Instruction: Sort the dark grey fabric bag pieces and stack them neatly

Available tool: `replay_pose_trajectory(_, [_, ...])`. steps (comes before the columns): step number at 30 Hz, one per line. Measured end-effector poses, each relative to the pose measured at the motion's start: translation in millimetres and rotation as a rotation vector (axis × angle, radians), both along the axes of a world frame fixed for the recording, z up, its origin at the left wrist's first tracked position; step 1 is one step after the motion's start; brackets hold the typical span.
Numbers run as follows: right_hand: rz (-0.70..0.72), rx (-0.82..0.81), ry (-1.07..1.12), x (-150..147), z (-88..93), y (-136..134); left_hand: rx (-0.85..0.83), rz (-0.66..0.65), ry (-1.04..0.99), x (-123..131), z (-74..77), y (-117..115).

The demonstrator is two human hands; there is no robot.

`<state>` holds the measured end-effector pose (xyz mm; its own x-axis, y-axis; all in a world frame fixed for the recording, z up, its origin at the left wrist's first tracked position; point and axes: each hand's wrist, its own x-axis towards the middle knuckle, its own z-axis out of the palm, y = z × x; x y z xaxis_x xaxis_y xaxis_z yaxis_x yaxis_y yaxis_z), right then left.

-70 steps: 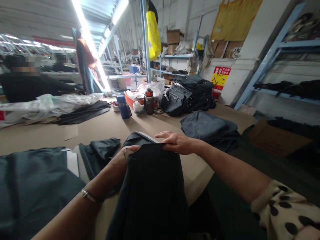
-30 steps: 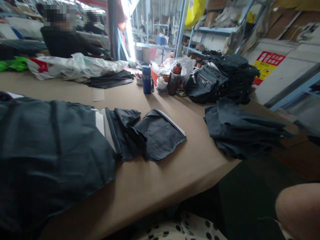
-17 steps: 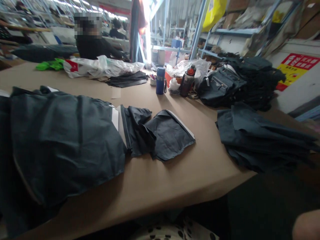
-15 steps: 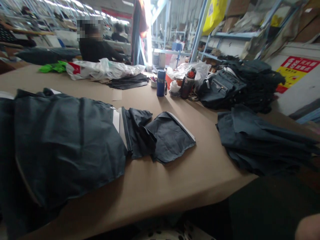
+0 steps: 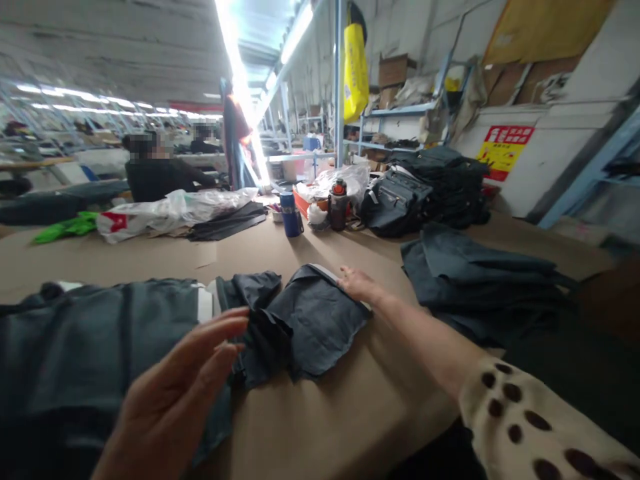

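A small dark fabric piece [image 5: 310, 320] with a pale edge strip lies crumpled on the brown table [image 5: 330, 413]. My right hand [image 5: 357, 285] rests on its far right corner at the pale strip, fingers closed on the edge as far as I can see. My left hand [image 5: 175, 393] hovers open with fingers stretched out, above the large dark garment [image 5: 100, 347] that spreads over the table's left, close to the small piece's near left edge.
A stack of dark folded fabric [image 5: 470, 273] lies to the right. Behind stand a blue flask [image 5: 289, 214], a dark bottle [image 5: 339, 205], a dark bag [image 5: 395, 200] and plastic bags [image 5: 175, 208]. A person [image 5: 155, 175] sits across the table. Blue shelving [image 5: 400, 120] lines the back wall.
Both hands, out of view a moment ago, have come forward over the table. The right hand has landed on the small fabric piece. The camera has tilted up.
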<state>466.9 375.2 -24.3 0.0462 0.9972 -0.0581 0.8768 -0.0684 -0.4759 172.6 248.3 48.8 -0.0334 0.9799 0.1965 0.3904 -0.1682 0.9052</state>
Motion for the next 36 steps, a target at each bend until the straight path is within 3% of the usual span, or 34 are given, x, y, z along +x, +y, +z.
replay_pose_trajectory(2, [-0.079, -0.055, -0.032, -2, -27.1, 22, -0.186, -0.081, 0.002, 1, -21.0, 4])
replay_pose_trajectory(5, [-0.173, -0.11, -0.073, -4, -47.1, 40, -0.409, -0.116, 0.015, -7, -51.6, 11])
replay_pose_trajectory(9, [-0.147, -0.153, -0.061, 1, -47.9, 44, -0.477, -0.145, -0.097, -8, -76.4, 16])
replay_pose_trajectory(13, [-0.043, -0.04, -0.062, -5, -34.2, 17, -0.451, -0.092, -0.314, 20, -86.9, 26])
replay_pose_trajectory(18, [0.134, 0.223, -0.154, -41, -11.8, -62, -0.555, -0.107, -0.503, 71, -75.7, 37])
replay_pose_trajectory(22, [0.274, 0.341, -0.216, -61, -8.0, -115, -0.532, -0.263, -0.59, 99, -57.0, 25])
replay_pose_trajectory(25, [0.264, 0.456, 0.022, -63, -14.6, -133, -0.508, -0.316, -0.645, 105, -49.7, 9])
replay_pose_trajectory(29, [0.11, 0.664, 0.401, -58, -19.9, -145, -0.502, -0.275, -0.578, 104, -42.9, -11])
replay_pose_trajectory(33, [0.201, 0.723, 0.356, -60, -13.9, -165, -0.422, -0.374, -0.574, 106, -30.8, -29])
replay_pose_trajectory(36, [0.254, 0.667, 0.301, -59, -8.7, -185, -0.36, -0.385, -0.54, 108, -25.6, -39])
